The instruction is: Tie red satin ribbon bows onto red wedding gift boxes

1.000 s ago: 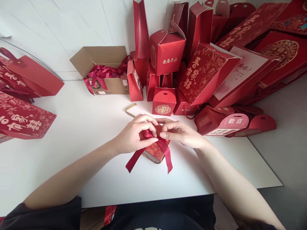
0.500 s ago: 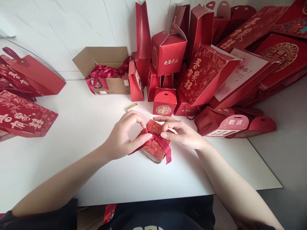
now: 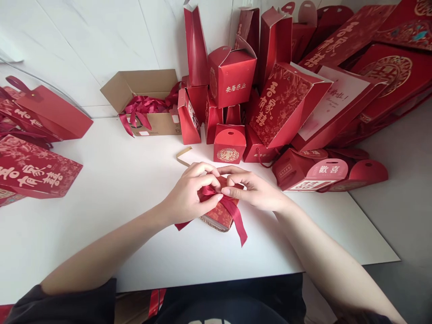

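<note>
A small red patterned box (image 3: 221,215) with a braided cord along its lower edge lies at an angle on the white table. Dark red ribbon (image 3: 236,220) crosses its top, one tail hanging over the near right side and another showing at the left. My left hand (image 3: 191,189) is closed over the ribbon at the middle of the box, thumb and fingers pinching it. From the other side my right hand (image 3: 254,189) pinches the ribbon too, its fingertips almost meeting those of the left. The knot itself is mostly hidden behind my fingers.
An open cardboard box (image 3: 158,123) of red ribbon stands at the back, near a loose gold strip (image 3: 182,155). Many red gift boxes (image 3: 232,76) are piled at the back right. Red gift bags (image 3: 54,108) stand at the left. The table's right edge (image 3: 374,229) slants toward me.
My left hand has shifted right and its fingers have closed in on the ribbon by my right hand. The near right ribbon tail now reaches lower.
</note>
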